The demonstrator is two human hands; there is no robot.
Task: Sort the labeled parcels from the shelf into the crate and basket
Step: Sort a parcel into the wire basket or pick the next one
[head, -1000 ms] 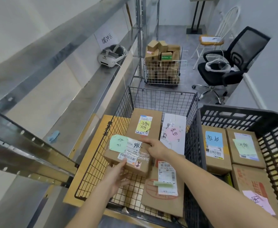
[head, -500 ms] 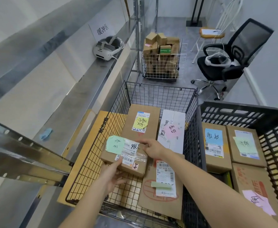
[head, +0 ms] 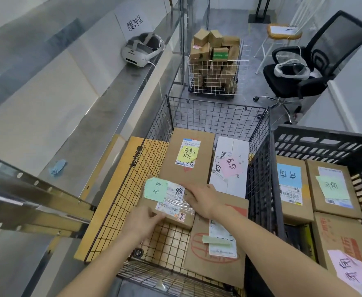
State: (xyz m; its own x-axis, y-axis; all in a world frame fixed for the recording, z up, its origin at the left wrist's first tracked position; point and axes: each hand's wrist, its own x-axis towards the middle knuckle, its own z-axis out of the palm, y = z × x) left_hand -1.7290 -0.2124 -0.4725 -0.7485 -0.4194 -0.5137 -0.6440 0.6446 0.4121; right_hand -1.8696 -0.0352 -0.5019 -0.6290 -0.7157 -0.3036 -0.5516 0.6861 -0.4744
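A small brown parcel with a green note (head: 165,198) sits low inside the black wire basket (head: 154,133), at its left side. My left hand (head: 142,221) grips its near edge and my right hand (head: 201,200) holds its right end. Beside it in the basket lie a parcel with a yellow note (head: 186,159), a white parcel with a pink note (head: 229,166) and a parcel with a red print (head: 216,245). The black plastic crate (head: 325,142) on the right holds several labeled parcels (head: 291,185). The metal shelf (head: 103,108) runs along the left.
A white headset (head: 139,50) and a blue scrap (head: 58,167) lie on the shelf. Behind the basket stands a white wire cart full of boxes (head: 215,69). A black office chair (head: 304,67) and a white stool (head: 282,33) stand at the back right.
Both hands have lowered the green-note parcel deeper into the wire basket, towards its left side. The view has tilted a little.
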